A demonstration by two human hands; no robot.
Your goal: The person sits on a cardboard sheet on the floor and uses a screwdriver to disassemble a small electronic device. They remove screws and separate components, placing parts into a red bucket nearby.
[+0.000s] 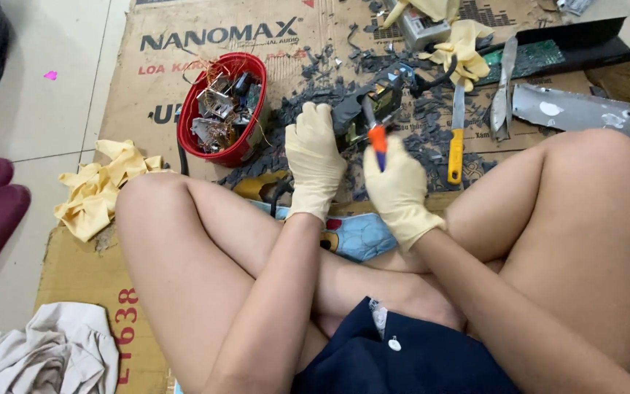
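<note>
I sit cross-legged on flattened cardboard [184, 44]. Both hands wear pale yellow rubber gloves. My left hand [313, 157] grips a dark electronic part [373, 106] with green board and wires, held above the floor. My right hand [397, 191] is closed around a tool with an orange and blue handle [378, 142], its tip pressed against that part. The two hands are close together in front of my knees.
A red bowl [191, 120] of copper wire and metal scrap stands to the left. Dark broken fragments litter the cardboard. An orange-handled knife [456, 135], metal strips [585, 109], a circuit board [541, 55] and spare yellow gloves [100, 186] lie around. Grey cloth [45, 357] lies lower left.
</note>
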